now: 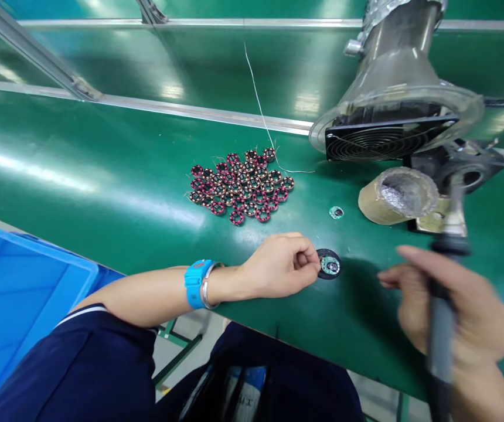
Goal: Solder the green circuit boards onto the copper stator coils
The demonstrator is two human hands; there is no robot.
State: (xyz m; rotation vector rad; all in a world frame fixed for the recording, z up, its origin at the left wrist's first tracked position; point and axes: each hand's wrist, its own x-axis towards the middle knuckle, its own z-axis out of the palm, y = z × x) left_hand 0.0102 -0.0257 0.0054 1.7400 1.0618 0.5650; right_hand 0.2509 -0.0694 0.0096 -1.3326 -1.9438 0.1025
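Note:
My left hand [285, 265] is closed at the left edge of a round black part [323, 274], its fingertips pinched against the rim. A small green circuit board [330, 265] lies on that part. My right hand [454, 310], blurred, is wrapped round a grey soldering iron [442, 328] whose tip end points up and away, near the stand. Another small round board [336, 212] lies on the green bench behind the black part. Many wound coil rings [243, 184] are grouped beyond my left hand.
A fume hood with a fan [388, 138] overhangs the back right. Below it stand a cardboard tube [377, 202] and an iron stand [472, 170]. Thin wire [258, 97] rises behind the coils. A blue bin [27, 316] is at left.

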